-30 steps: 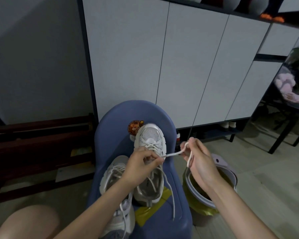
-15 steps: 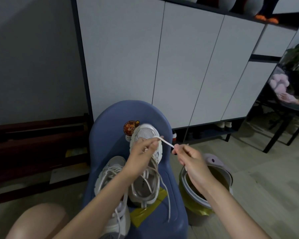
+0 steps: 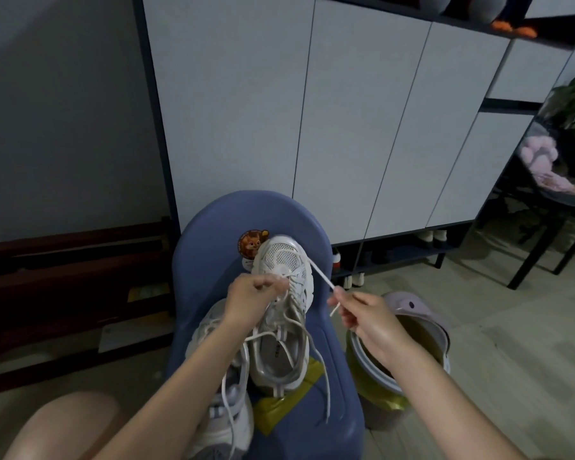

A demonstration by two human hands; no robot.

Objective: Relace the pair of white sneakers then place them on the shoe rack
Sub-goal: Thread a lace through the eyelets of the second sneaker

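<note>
Two white sneakers lie on a blue plastic chair (image 3: 213, 227). The far sneaker (image 3: 284, 270) points away from me with its opening toward me. My left hand (image 3: 251, 302) pinches the lace at the lowest eyelets, near the toe. My right hand (image 3: 362, 313) pinches the white lace end (image 3: 322, 277), which runs taut from the sneaker's toe-side eyelet to my fingers. Loose lace loops hang down over the chair seat. The second sneaker (image 3: 226, 416) lies nearer me, partly hidden under my left forearm.
A lilac bin (image 3: 422, 313) with a yellow-green liner stands right of the chair. Behind it a white cabinet (image 3: 346, 127) has an open low shelf (image 3: 405, 250) holding shoes. Dark wooden bars (image 3: 63, 260) lie at left. A black table (image 3: 561, 200) stands at right. My knee (image 3: 63, 426) is bottom left.
My right hand has pulled the lace end out to the right and lowered it, drawing the lace taut from the toe-side eyelet. My left hand stayed at the eyelets.
</note>
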